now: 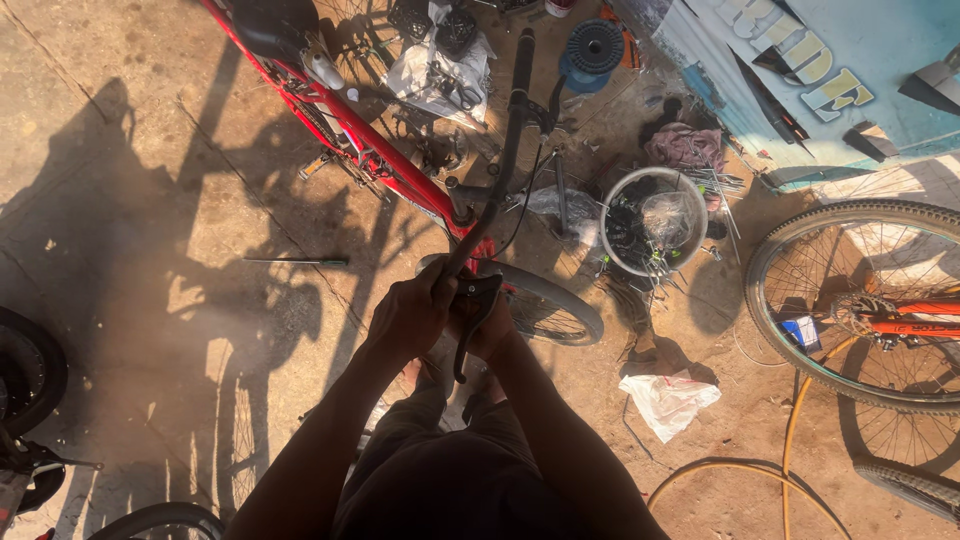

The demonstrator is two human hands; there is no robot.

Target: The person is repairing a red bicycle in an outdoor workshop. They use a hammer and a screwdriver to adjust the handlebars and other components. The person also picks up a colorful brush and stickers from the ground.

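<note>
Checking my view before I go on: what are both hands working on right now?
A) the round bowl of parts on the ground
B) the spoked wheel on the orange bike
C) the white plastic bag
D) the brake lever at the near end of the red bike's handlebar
D: the left hand and the right hand close together around the black brake lever at the near end of the handlebar; the bowl, the wheel and the bag lie apart, untouched.

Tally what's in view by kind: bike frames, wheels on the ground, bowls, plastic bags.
Red bicycle frame: 1
Orange bicycle frame: 1
Spoked wheels, front wheel and right wheel: 2
Bowl of parts: 1
White plastic bag: 1
Total: 6
</note>
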